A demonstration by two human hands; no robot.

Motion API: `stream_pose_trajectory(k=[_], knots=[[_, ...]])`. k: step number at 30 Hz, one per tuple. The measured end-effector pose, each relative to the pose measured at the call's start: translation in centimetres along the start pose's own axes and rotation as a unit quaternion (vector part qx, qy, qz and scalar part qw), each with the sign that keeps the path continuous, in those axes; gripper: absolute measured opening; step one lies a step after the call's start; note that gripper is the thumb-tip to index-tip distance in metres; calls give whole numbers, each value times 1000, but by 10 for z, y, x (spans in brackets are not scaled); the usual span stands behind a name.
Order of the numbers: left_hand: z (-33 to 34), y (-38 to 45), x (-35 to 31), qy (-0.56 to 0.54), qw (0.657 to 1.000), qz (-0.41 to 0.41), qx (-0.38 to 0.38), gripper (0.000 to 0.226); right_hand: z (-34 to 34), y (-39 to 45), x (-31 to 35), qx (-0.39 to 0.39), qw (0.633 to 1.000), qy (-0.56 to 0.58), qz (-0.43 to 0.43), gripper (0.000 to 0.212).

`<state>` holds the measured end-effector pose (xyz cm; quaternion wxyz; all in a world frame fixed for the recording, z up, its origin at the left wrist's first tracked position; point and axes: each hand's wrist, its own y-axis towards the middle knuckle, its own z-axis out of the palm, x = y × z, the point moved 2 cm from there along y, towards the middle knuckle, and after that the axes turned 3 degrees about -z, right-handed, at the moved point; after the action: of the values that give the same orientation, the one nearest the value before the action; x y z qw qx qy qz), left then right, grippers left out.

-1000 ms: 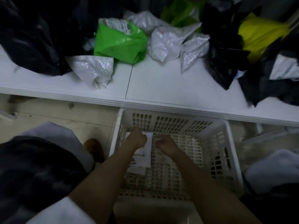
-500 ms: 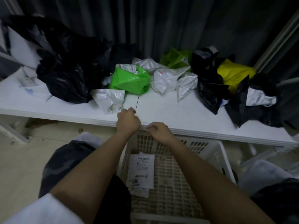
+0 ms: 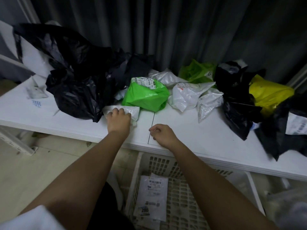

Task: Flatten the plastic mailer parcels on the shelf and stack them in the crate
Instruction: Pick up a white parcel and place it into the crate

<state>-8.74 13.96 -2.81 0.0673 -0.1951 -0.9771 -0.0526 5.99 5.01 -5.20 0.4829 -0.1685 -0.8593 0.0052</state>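
My left hand [image 3: 118, 119] grips a small crumpled white mailer [image 3: 132, 112] on the white shelf [image 3: 191, 130], just in front of a green mailer [image 3: 146, 95]. My right hand [image 3: 163, 134] rests on the shelf near its front edge, fingers loosely curled and holding nothing. Below the shelf stands a white slotted crate [image 3: 187, 201] with a flattened white labelled mailer [image 3: 152, 196] lying on its bottom. More white mailers [image 3: 191, 95] lie behind my right hand.
Black bags [image 3: 78, 80] pile up at the shelf's left, and another black bag [image 3: 237, 103] at its right. A yellow mailer [image 3: 269, 93] and a light green one [image 3: 197, 70] sit at the back. A dark curtain hangs behind. Beige floor lies to the left.
Both hands rose out of the crate, leaving the flattened mailer there. My left hand reached forward and took hold of the small white mailer; my right hand settled on the shelf.
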Motion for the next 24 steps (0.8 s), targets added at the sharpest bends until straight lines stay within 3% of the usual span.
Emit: stream_pose_trajectory(k=[4, 8, 11, 14, 17, 20, 24], knots=[[-10, -13, -2, -40, 997, 18, -57, 32, -3, -17, -10, 6, 1000, 15, -4, 16], [-27, -33, -18, -245, 960, 23, -137, 24, -17, -46, -9, -4, 996, 90, 30, 19], [-38, -41, -40, -432, 898, 14, -84, 24, -33, -68, -7, -32, 987, 147, 57, 40], [-59, -54, -69, -638, 770, -5, -11, 10, -53, -92, -6, -63, 966, 248, 30, 40], [-72, -64, -95, -721, 689, -14, 74, 9, -75, -113, -6, -90, 946, 310, 1, 41], [-80, -72, -116, -735, 666, 6, 124, 22, -96, -125, -13, -129, 913, 386, 11, 47], [-78, -76, -131, -725, 676, 22, 134, 19, -111, -128, -21, -148, 879, 453, 14, 54]])
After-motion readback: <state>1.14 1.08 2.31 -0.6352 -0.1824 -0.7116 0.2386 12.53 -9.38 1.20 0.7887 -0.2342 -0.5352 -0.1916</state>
